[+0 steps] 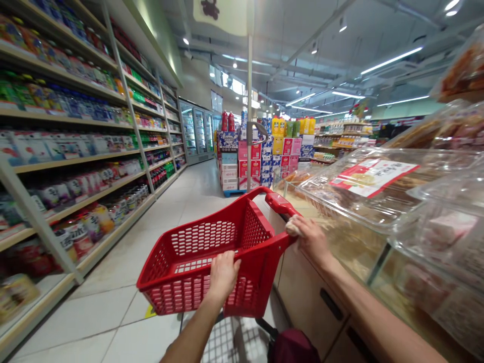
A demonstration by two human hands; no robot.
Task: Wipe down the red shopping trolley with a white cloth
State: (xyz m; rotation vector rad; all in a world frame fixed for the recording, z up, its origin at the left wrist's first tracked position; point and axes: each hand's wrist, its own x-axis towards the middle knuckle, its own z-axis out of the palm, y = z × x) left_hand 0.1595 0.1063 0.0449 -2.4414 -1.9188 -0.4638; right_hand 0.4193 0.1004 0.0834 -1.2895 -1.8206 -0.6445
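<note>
A red plastic shopping cart [212,242] stands turned sideways before me, its perforated basket pointing left. My left hand [224,275] is closed over the near rim of the basket. At the right end of the cart, my right hand [310,237] wraps round the red push handle [280,203]. A crumpled whitish wad, perhaps a tissue [293,227], is pinched between that hand and the handle. No goods show in the visible part of the basket; its near wall hides some of the floor. Below it, the cart's lower metal grid [227,340] is partly visible.
Shelves of bottled drinks [75,121] line the left side. Close on the right, a display counter [302,282] holds clear plastic food packs [370,181]. Ahead stand stacked drink cartons [249,161], a thin pole [250,80] and glass-door coolers [196,128]. Tiled floor [177,201] runs between.
</note>
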